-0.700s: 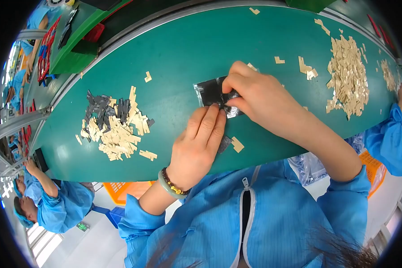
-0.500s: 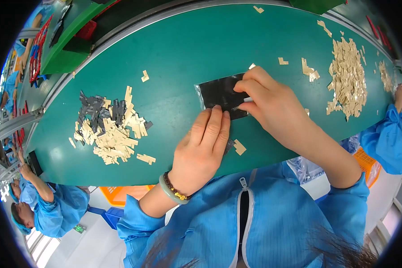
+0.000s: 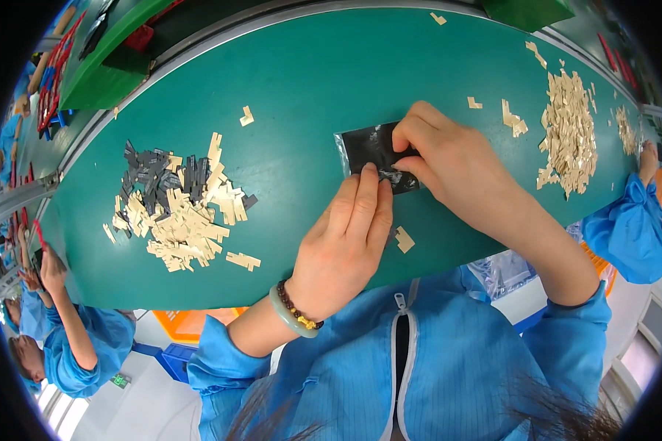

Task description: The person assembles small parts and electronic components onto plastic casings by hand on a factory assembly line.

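A black rectangular sheet with a clear plastic margin (image 3: 360,149) lies on the green table in front of me. My left hand (image 3: 343,239) rests on its lower edge, fingers stretched out and pressing down. At the sheet's right side, my right hand (image 3: 446,165) has thumb and forefinger closed in a pinch. Whatever is between those fingertips is too small and hidden to make out. Just below the sheet lies a small cream L-shaped piece (image 3: 404,239), next to my left fingers.
A mixed heap of cream pieces (image 3: 186,229) and black pieces (image 3: 154,175) is on the left of the table (image 3: 301,81). Farther right lies a larger cream heap (image 3: 568,136). Green bins (image 3: 103,77) stand along the far edge. Co-workers in blue sit at left (image 3: 95,345) and right (image 3: 629,231).
The sheet and both hands have shifted slightly right in the picture, along with nearby loose pieces. My right fingers remain pinched at the sheet. The left co-worker's hand has risen.
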### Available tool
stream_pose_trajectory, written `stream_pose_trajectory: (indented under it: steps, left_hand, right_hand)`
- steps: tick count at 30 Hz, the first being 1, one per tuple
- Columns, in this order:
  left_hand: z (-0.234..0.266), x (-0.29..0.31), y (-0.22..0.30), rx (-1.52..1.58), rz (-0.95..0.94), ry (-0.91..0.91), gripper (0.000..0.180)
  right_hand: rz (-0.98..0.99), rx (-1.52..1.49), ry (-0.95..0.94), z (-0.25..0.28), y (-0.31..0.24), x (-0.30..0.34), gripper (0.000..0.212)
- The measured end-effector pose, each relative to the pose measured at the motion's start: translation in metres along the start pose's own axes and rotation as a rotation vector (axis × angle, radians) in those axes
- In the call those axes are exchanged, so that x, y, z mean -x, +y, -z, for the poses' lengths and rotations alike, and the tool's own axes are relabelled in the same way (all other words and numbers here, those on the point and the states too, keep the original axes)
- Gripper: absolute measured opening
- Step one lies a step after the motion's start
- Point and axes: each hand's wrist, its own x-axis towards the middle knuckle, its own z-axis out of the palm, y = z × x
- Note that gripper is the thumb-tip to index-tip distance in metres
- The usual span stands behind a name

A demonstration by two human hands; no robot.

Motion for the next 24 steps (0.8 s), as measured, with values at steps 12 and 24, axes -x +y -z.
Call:
stream_pose_trajectory:
  steps: [12, 24]
  left_hand:
    - [-0.0009, -0.0013, 0.0008, -0.047, -0.01, -0.011, 0.039]
    - [0.001, -0.0027, 0.0008, -0.034, -0.013, -0.022, 0.042]
  right_hand:
    - [0.048, 0.241, 0.098, -0.0083, -0.0036, 0.0057, 0.013]
    - [0.047, 0.234, 0.012, -0.0023, -0.0019, 0.0025, 0.014]
